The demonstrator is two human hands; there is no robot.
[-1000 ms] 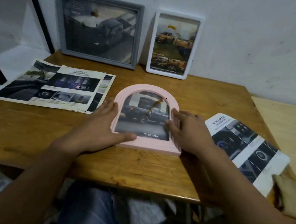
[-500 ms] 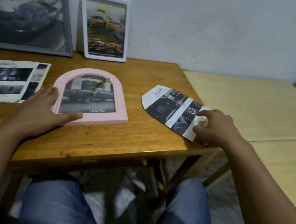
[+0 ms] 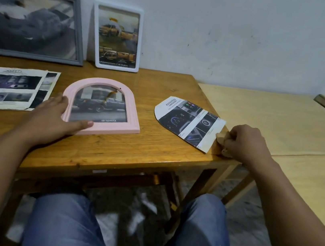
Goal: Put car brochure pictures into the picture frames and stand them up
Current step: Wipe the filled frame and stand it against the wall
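Left of the pink arched wooden frame (image 3: 100,106), the left hand (image 3: 57,116) lies flat, steadying its edge on the desk (image 3: 131,154); right of it, the right hand (image 3: 245,143) clutches a tan cloth (image 3: 222,140). Wiping the glass gently before standing it seems wise.

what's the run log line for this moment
left hand: rests on pink arched frame, flat on table | right hand: grips tan cloth beside cut brochure page | grey frame, white frame: standing
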